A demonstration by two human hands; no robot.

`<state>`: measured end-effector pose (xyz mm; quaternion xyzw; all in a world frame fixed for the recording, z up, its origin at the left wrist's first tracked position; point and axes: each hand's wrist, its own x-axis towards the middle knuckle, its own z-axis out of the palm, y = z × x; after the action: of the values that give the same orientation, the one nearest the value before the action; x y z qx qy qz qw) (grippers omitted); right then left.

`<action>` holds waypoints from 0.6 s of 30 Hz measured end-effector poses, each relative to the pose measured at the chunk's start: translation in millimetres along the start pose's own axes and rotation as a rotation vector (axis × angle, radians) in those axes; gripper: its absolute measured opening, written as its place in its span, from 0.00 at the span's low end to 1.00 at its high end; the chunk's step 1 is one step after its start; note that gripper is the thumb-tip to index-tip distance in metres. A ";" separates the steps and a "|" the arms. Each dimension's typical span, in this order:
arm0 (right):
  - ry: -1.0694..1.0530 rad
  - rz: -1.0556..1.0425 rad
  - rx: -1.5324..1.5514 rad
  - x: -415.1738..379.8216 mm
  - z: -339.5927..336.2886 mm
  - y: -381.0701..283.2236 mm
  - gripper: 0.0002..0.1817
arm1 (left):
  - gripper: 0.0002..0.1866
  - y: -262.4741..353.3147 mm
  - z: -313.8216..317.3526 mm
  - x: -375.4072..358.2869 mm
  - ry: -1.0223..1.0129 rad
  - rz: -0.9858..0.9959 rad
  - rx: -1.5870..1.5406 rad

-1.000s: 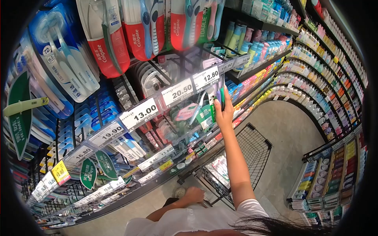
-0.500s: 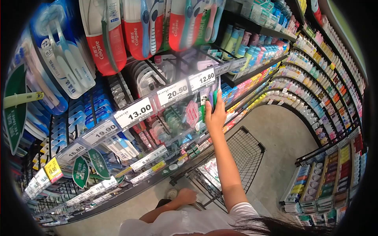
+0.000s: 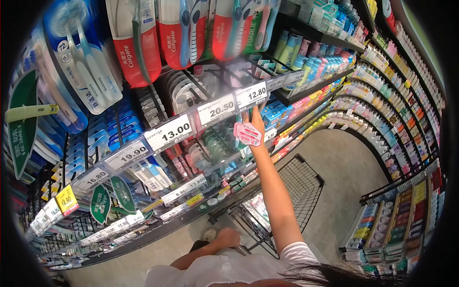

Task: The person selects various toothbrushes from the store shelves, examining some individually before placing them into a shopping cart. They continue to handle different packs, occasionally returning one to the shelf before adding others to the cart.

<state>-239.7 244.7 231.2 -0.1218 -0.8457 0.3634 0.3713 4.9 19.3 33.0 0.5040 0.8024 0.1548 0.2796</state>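
My right hand (image 3: 256,125) reaches up at the shelf edge, just below the 12.80 price label (image 3: 252,94). Its fingertips go in behind the label strip, so whatever they touch is hidden. A pink hanging tag (image 3: 247,134) overlaps the hand's left side. Low in the view, my left hand (image 3: 227,237) is closed round the handle end of a black wire shopping cart (image 3: 306,191). Above the label strip hang large Colgate toothbrush packs (image 3: 179,40) with red lower ends.
Rows of hanging toothbrush packs (image 3: 81,153) fill the left side. Bottles (image 3: 291,55) stand on a shelf beyond my right hand. Curved shelves of goods (image 3: 377,95) rise at the right, with a low display (image 3: 401,215) nearer. A package (image 3: 256,210) lies in the cart.
My right hand has moved up towards the label strip. The purple and green items at its fingers no longer show. The pink tag now overlaps the hand. My left hand stays put.
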 end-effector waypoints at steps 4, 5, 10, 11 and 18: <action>-0.049 -0.053 -0.065 11.1 19.1 11.2 0.29 | 0.13 1.1 1.4 2.0 -0.021 0.007 0.023; -0.034 -0.083 -0.033 12.8 23.8 16.0 0.27 | 0.12 1.6 2.2 2.0 -0.016 -0.001 0.017; -0.005 -0.090 -0.134 8.4 21.6 16.1 0.29 | 0.12 -1.1 4.6 2.0 0.024 0.012 0.015; -0.036 -0.033 -0.113 -0.3 7.1 4.4 0.30 | 0.12 -2.7 6.6 4.3 0.037 0.012 0.019; 0.196 0.168 -0.087 -129.7 -77.7 89.9 0.15 | 0.11 -5.0 8.5 7.2 0.012 0.022 0.065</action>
<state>-99.7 287.2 133.6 -0.2431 -0.8071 0.3425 0.4149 4.0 23.2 21.5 0.5209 0.8030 0.1346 0.2565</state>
